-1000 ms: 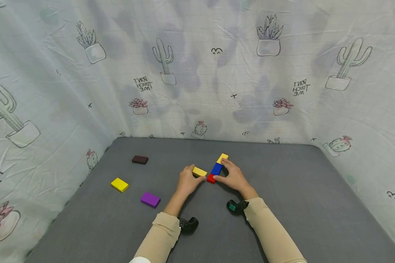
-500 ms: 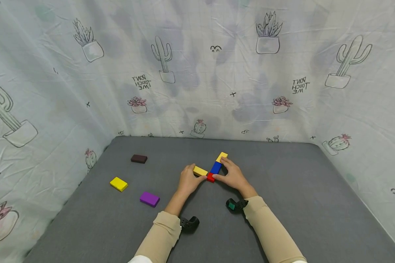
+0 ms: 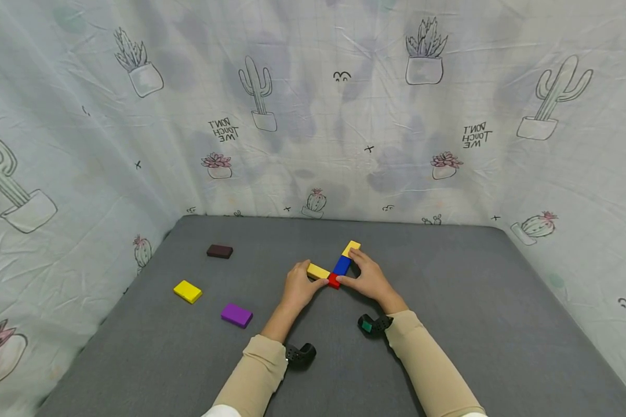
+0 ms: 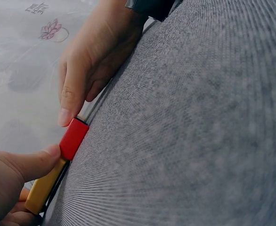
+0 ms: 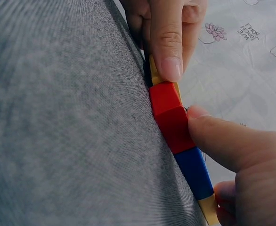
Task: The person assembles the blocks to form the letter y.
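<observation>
My left hand (image 3: 297,286) pinches a yellow block (image 3: 318,271) lengthwise between thumb and fingers. One end of that block meets a red block (image 3: 334,281). From the red block a row runs up and to the right: a blue block (image 3: 342,266), then another yellow block (image 3: 351,248). My right hand (image 3: 371,281) spans this row, thumb on the red block and fingers at the far yellow one. The right wrist view shows the red block's corner (image 5: 173,127) and the blue block (image 5: 194,173) lying flush. Part of the far yellow block hides behind my right fingers.
To the left on the grey table (image 3: 448,324) lie a dark brown block (image 3: 219,251), a bright yellow block (image 3: 188,292) and a purple block (image 3: 237,315). A printed cloth (image 3: 313,116) hangs along the back and sides.
The gap between the yellow block in my left hand and the red block has closed; they now touch. My right hand and its row stay almost in place.
</observation>
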`<action>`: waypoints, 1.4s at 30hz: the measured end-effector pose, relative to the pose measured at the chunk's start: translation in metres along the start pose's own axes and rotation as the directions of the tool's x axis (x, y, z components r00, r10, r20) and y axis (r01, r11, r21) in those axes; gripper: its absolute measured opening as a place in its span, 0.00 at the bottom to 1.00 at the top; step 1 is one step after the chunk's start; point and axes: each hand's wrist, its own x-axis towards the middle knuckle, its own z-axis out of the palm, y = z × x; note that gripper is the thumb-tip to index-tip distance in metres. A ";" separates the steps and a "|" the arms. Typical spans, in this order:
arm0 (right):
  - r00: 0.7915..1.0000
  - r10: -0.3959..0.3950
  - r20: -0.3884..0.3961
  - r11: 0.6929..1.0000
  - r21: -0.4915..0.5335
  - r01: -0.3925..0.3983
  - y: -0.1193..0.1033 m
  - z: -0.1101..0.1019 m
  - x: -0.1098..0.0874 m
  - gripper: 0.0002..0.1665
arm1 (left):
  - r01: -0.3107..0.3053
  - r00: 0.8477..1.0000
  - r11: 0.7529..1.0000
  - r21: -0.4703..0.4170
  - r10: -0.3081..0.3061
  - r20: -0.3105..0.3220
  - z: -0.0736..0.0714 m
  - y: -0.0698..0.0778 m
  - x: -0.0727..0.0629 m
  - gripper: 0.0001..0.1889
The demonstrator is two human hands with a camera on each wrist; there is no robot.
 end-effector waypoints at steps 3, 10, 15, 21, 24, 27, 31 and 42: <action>1.000 0.003 0.000 1.000 0.001 -0.003 0.000 -0.001 0.000 0.51 | -0.002 1.000 1.000 0.014 0.002 0.000 0.001 0.000 0.000 0.36; 1.000 -0.027 -0.014 1.000 -0.001 0.027 -0.001 -0.003 0.000 0.50 | -0.017 1.000 1.000 0.023 0.017 -0.005 0.003 0.000 0.001 0.36; 0.999 -0.038 -0.014 0.999 0.005 0.038 0.000 -0.002 0.001 0.49 | -0.013 1.000 0.999 0.037 0.014 -0.008 0.004 -0.001 0.001 0.37; 0.999 -0.038 -0.015 0.999 0.008 0.038 -0.001 -0.004 0.001 0.49 | 0.006 1.000 1.000 0.025 -0.006 -0.004 0.006 -0.001 0.000 0.37; 0.999 -0.033 -0.013 0.999 0.006 0.033 0.000 -0.003 0.001 0.49 | 0.006 1.000 1.000 0.024 -0.006 -0.007 0.006 0.000 0.000 0.38; 1.000 -0.022 -0.005 1.000 0.006 0.022 0.000 -0.002 0.001 0.49 | 0.013 1.000 1.000 0.015 -0.013 -0.011 0.007 -0.001 0.000 0.39; 1.000 -0.013 0.003 1.000 0.008 0.013 -0.001 -0.002 0.001 0.49 | 0.036 0.999 0.999 -0.010 -0.036 0.001 0.007 -0.003 0.000 0.39; 1.000 -0.008 0.013 1.000 0.013 0.007 -0.001 -0.003 0.001 0.50 | 0.040 0.999 0.998 -0.046 -0.039 0.038 0.003 -0.001 -0.002 0.41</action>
